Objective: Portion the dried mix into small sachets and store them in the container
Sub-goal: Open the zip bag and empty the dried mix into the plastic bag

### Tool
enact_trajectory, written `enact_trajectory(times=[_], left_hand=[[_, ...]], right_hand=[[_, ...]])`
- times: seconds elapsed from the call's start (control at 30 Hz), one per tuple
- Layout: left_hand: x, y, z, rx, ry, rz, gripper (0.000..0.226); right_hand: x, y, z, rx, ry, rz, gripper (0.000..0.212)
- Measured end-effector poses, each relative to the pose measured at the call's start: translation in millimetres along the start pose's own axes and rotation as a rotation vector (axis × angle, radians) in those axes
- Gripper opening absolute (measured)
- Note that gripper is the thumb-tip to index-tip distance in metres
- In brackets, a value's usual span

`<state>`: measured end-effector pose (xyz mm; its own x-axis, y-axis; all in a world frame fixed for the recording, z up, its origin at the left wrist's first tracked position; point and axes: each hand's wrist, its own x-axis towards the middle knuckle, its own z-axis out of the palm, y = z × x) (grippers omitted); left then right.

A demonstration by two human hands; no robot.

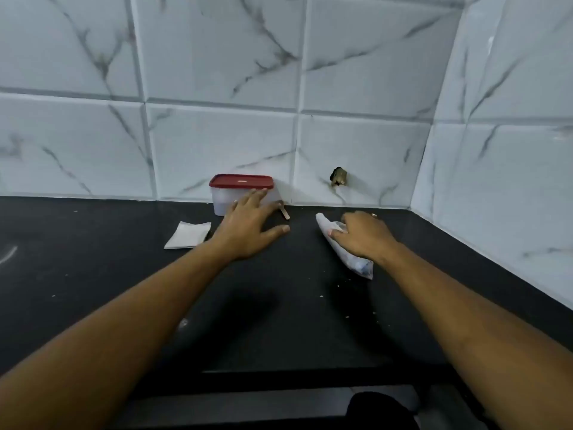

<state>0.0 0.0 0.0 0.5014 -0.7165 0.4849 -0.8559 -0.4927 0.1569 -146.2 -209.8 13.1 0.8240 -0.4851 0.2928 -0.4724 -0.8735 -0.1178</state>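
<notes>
- Where the left wrist crosses the black counter [93,243], a small stack of flat white sachets [187,234] lies just to its left. One corner runs in behind the wrist, and I cannot tell whether they touch.
- Left hand [251,228]: palm down, low over the counter, fingers straight and spread, thumb out to the right. It holds nothing.
- Container [221,201]: stands just beyond the left fingertips, backed against the tiled wall [217,135]. The body is clear and the red lid [241,181] is on. The fingertips overlap its lower right front, but I cannot tell whether they touch it.
- Wooden stick [285,213]: one pale end shows just past the left index finger, right of the container, low on the counter. The rest is hidden by the hand.
- Right hand [364,237]: palm down on the plastic bag [324,225], with the fingers bent over its far side and the thumb pressed on its top. It grips the bag. There is a ring [374,215] on one finger.
- The plastic bag lies slanted on the counter. One twisted end sticks out beyond the right thumb toward the wall, and the other comes out under the right wrist, nearer the person. Its contents look whitish, with blue at the near end, but are too blurred to identify.
- A broken hole [339,178] in the tile sits beyond the right hand, slightly to its left.
- White crumbs [321,296] are scattered on the counter on the near side of both hands.
</notes>
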Motion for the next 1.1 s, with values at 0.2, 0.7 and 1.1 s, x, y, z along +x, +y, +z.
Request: enact_trajectory(times=[0.2, 0.7, 1.1], left_hand=[[1.0, 1.3, 34.0, -0.121, -0.092, -0.055, 0.059], [3.7, -16.8, 52.7, -0.146, 0.007, -0.19, 0.03], [6.9, -29.9, 48.7, -0.963, 0.105, -0.588, 0.022]], right_hand=[[3.9, 11.9, 16.0, 0.028, -0.174, 0.042, 0.05], [24.8, -30.3, 37.4, 0.291, -0.131, -0.264, 0.021], [32.8, -71.3, 46.3, 1.081, -0.382, -0.108, 0.017]])
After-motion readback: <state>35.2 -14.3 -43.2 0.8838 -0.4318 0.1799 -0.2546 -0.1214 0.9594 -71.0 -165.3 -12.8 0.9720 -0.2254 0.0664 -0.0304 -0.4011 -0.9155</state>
